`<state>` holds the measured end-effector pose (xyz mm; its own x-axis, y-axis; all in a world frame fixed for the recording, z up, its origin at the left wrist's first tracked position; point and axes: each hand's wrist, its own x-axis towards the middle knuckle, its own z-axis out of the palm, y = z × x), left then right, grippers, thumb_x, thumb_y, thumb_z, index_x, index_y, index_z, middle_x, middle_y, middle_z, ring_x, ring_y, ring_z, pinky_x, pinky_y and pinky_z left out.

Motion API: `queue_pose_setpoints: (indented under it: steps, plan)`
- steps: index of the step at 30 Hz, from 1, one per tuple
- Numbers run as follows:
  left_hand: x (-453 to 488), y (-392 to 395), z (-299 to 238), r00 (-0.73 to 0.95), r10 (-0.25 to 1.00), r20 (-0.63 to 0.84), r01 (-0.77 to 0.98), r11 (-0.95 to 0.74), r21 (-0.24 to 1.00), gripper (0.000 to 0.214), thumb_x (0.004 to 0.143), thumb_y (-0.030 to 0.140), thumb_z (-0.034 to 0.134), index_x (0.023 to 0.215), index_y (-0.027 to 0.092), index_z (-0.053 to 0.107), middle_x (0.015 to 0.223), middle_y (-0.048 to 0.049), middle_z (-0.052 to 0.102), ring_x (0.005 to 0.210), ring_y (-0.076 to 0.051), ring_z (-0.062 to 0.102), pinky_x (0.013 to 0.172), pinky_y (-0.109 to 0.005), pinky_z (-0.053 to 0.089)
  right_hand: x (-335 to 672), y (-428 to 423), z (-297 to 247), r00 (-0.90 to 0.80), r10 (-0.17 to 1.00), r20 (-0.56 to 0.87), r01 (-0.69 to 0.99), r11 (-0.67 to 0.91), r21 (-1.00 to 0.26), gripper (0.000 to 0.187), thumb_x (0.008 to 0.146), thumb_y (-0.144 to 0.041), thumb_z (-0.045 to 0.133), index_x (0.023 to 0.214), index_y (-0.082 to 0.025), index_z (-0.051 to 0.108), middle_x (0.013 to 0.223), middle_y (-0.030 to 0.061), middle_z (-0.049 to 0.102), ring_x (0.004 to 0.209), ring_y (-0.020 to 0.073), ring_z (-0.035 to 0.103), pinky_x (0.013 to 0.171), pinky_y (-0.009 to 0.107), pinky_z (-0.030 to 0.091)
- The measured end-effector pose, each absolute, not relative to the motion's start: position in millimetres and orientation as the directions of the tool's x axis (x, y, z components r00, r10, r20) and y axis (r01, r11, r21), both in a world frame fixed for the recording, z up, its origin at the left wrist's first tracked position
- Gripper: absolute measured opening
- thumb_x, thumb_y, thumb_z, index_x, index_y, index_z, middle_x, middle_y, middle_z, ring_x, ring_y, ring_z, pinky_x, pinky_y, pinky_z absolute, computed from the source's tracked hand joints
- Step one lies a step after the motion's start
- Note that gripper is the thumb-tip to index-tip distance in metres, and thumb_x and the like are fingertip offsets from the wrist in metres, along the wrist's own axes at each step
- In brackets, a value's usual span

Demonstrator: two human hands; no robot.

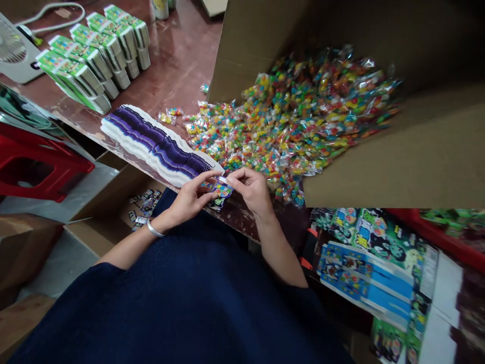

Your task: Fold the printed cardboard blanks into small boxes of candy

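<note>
The left hand [190, 200] and right hand [250, 191] are gripping one small box [223, 192] over the near edge of the worktop [184, 55].

Dim light on my feed, glints on candy bags [295, 121] beyond the right hand [252, 192], shadow in the box [386, 169]

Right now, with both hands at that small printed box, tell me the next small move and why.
I'd probably have the right hand fold in the white edge, seemingly a flap, while the left hand steadies the small printed box. The left fingers already grip the box, and the right fingertips are at that edge. Whether anything is inside is hidden.
</note>
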<state>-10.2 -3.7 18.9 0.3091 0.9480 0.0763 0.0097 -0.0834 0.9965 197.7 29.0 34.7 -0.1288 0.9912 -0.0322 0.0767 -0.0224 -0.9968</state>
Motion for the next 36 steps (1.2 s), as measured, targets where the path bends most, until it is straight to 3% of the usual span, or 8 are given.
queue_pose_setpoints:
  steps: [7, 10, 12, 17, 21, 25, 31, 36]
  plan:
    - [-16.2, -2.4, 19.0, 0.314, 0.949, 0.022, -0.006, -0.021, 1.0, 0.031, 0.093, 0.026, 0.073, 0.122, 0.02, 0.065, 0.111, -0.006, 0.068, 0.083, -0.013, 0.069, 0.074, -0.025, 0.062, 195.3, 9.6, 26.5, -0.242, 0.966, 0.088, 0.106, 0.117, -0.988, 0.023, 0.089, -0.049, 0.079, 0.09, -0.027, 0.078, 0.112, 0.0055, 0.075, 0.104, 0.0221, 0.073, 0.085, 0.036, 0.062]
    - [-49.2, -7.0, 30.2, 0.388, 0.921, 0.017, 0.22, -0.111, 0.969, 0.028, 0.095, 0.024, 0.066, 0.123, 0.021, 0.065, 0.114, -0.0079, 0.07, 0.094, -0.018, 0.071, 0.085, -0.033, 0.063, 202.9, 10.9, 14.3, -0.281, 0.96, -0.013, 0.169, 0.036, -0.985, 0.031, 0.092, -0.055, 0.074, 0.1, -0.026, 0.08, 0.115, 0.0074, 0.076, 0.1, 0.0224, 0.074, 0.072, 0.032, 0.063]
    - [-85.9, -12.1, 36.4, 0.42, 0.908, -0.002, 0.453, -0.207, 0.867, 0.026, 0.096, 0.021, 0.062, 0.121, 0.022, 0.068, 0.112, -0.0083, 0.072, 0.099, -0.022, 0.07, 0.091, -0.038, 0.061, 208.8, 17.3, 1.4, -0.174, 0.983, -0.057, 0.261, -0.009, -0.965, 0.032, 0.094, -0.054, 0.069, 0.104, -0.024, 0.079, 0.104, 0.0071, 0.078, 0.087, 0.0207, 0.073, 0.065, 0.03, 0.06]
    - [-147.3, -18.0, 32.4, 0.379, 0.925, -0.01, 0.767, -0.308, 0.562, 0.031, 0.093, 0.023, 0.061, 0.122, 0.025, 0.073, 0.101, -0.0091, 0.07, 0.087, -0.026, 0.071, 0.085, -0.042, 0.062, 211.0, 40.9, -29.6, -0.097, 0.995, 0.017, 0.568, 0.07, -0.82, 0.026, 0.096, -0.038, 0.063, 0.107, -0.021, 0.081, 0.104, 0.0089, 0.077, 0.083, 0.02, 0.071, 0.084, 0.036, 0.059]
    - [-103.9, -0.8, 11.2, 0.37, 0.907, 0.199, 0.756, -0.419, 0.503, 0.039, 0.094, 0.028, 0.069, 0.133, 0.023, 0.068, 0.128, -0.015, 0.069, 0.118, -0.033, 0.068, 0.103, -0.052, 0.059, 198.7, 54.4, -35.3, -0.129, 0.992, 0.014, 0.704, 0.101, -0.703, 0.034, 0.098, -0.032, 0.06, 0.124, -0.02, 0.079, 0.106, 0.0118, 0.075, 0.087, 0.0237, 0.071, 0.087, 0.038, 0.057]
    - [-46.0, 23.8, -18.1, 0.425, 0.865, 0.268, 0.717, -0.502, 0.484, 0.053, 0.085, 0.016, 0.08, 0.135, 0.022, 0.065, 0.147, -0.0179, 0.062, 0.15, -0.041, 0.048, 0.124, -0.067, 0.038, 191.3, 58.5, -31.1, -0.133, 0.991, 0.012, 0.759, 0.11, -0.642, 0.034, 0.099, -0.03, 0.059, 0.124, -0.021, 0.079, 0.106, 0.0125, 0.074, 0.088, 0.0242, 0.071, 0.086, 0.037, 0.056]
    - [-33.1, 29.3, -39.2, 0.377, 0.896, 0.233, 0.756, -0.443, 0.481, 0.065, 0.079, 0.012, 0.086, 0.14, 0.017, 0.063, 0.157, -0.0244, 0.054, 0.156, -0.048, 0.039, 0.128, -0.072, 0.028, 193.8, 54.8, -33.9, -0.139, 0.99, -0.008, 0.69, 0.091, -0.718, 0.025, 0.096, -0.032, 0.065, 0.113, -0.022, 0.08, 0.103, 0.0077, 0.07, 0.079, 0.0179, 0.067, 0.079, 0.031, 0.056]
    - [-34.6, 25.9, -36.1, 0.357, 0.903, 0.238, 0.763, -0.429, 0.483, 0.065, 0.079, 0.013, 0.086, 0.14, 0.014, 0.063, 0.157, -0.0269, 0.053, 0.156, -0.049, 0.038, 0.128, -0.073, 0.027, 191.2, 53.9, -36.2, -0.106, 0.994, -0.017, 0.743, 0.068, -0.666, 0.034, 0.096, -0.03, 0.065, 0.127, -0.02, 0.076, 0.099, 0.0086, 0.071, 0.082, 0.0214, 0.067, 0.082, 0.035, 0.054]
